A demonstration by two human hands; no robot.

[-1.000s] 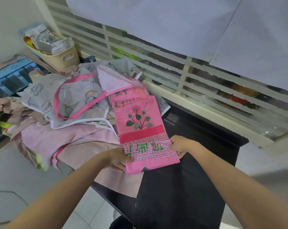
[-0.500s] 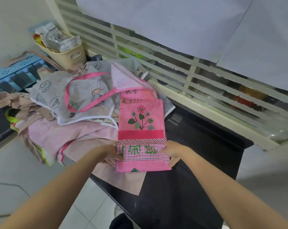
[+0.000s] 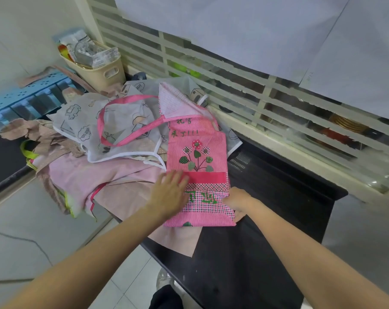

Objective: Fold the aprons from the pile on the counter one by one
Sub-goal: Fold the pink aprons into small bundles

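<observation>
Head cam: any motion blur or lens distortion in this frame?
Head view: left hand smeared by motion blur on the pink apron; right hand sharper; wide-angle lens bows the window slats; lighting soft, no glare.

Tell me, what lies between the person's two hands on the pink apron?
In the head view, between the left hand and the right hand lies the pink striped fabric apron's checked band with green characters.

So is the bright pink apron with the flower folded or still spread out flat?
Partly folded: the pink apron lies as a narrow strip, its top corner turned over showing pale lining, strap loose on the pile.
</observation>
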